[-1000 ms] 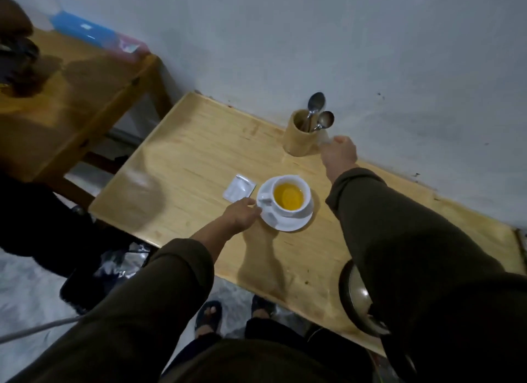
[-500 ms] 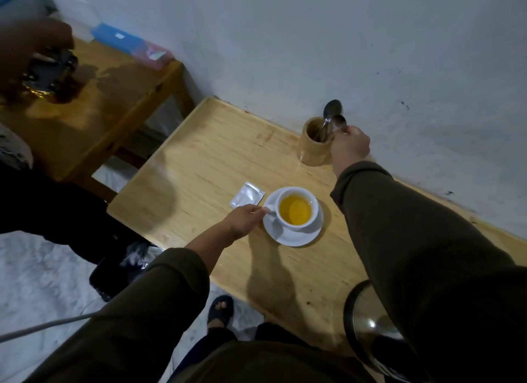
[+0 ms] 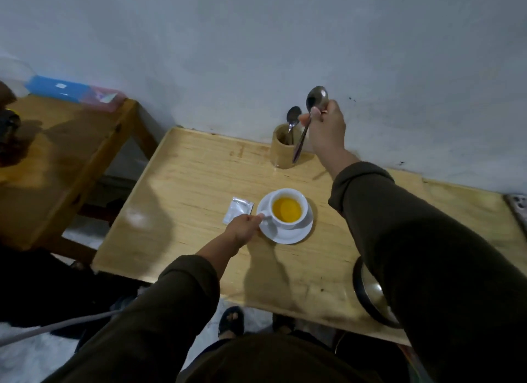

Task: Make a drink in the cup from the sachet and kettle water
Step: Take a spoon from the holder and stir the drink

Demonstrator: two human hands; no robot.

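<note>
Cup, glossy white china on a matching saucer, sits mid-table holding clear yellow liquid. Left hand pinches its small handle, probably to steady it for stirring. Just left of the cup lies the flat, crinkled sachet, which looks spent. Behind the cup, the right hand grips a shiny metal spoon, bowl upward, above the round wooden holder where a second spoon stands.

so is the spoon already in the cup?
No: the right hand holds the spoon up in the air beside the wooden holder, well clear of the cup and its yellow liquid.
</note>
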